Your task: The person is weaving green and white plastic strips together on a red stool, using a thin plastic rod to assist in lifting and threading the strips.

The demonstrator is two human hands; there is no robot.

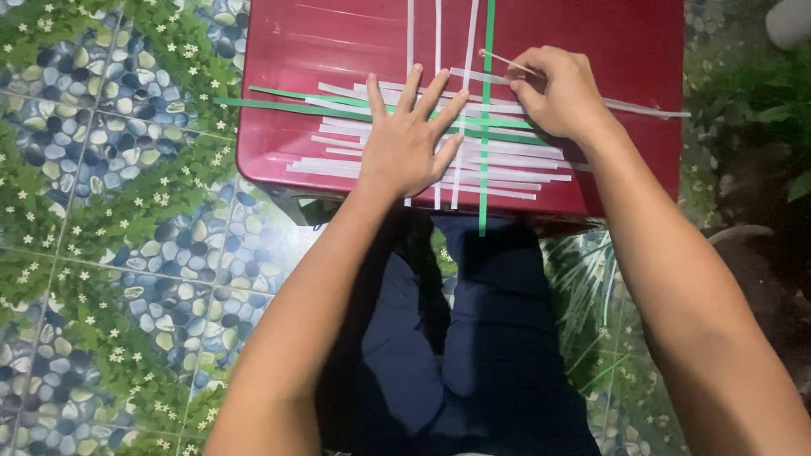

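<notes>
Fingers of the left hand (411,135) spread wide and pressed flat, palm down, on the white strips (507,160), gripping nothing. Fingers of the right hand (556,91) curled narrow, pinching the end of one thin white strip (507,61) that slants up to the left. Beneath both, a loose weave of white strips lying crosswise, with upright white ones and a green strip (485,127) running top to bottom, another green strip (291,105) lying across. All on a red stool (279,51), its near edge above dark trousers (498,338). Around, pebble-and-leaf patterned floor (110,169).
</notes>
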